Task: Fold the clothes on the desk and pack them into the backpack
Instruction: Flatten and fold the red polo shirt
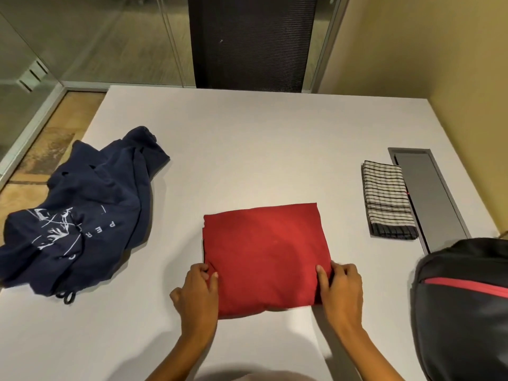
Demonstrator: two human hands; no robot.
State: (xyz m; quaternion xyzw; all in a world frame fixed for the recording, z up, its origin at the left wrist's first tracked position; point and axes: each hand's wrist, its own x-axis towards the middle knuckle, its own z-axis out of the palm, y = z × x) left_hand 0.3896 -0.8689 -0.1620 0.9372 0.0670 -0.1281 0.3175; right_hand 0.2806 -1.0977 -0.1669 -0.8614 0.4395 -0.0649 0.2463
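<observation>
A red garment point(264, 254), folded into a square, lies in the middle of the white desk point(247, 149). My left hand point(196, 295) grips its near left edge, thumb on top and fingers curled at the side. My right hand point(341, 292) grips its near right edge the same way. An unfolded navy T-shirt point(82, 215) with white print is heaped at the left. A folded checked cloth point(386, 199) lies at the right. The black backpack point(464, 306) with a red stripe sits at the near right corner.
A grey cable hatch point(428, 193) is set into the desk beside the checked cloth. A black chair back point(253, 42) stands behind the far edge. A yellow wall point(439, 50) runs along the right and glass panels point(82, 37) on the left.
</observation>
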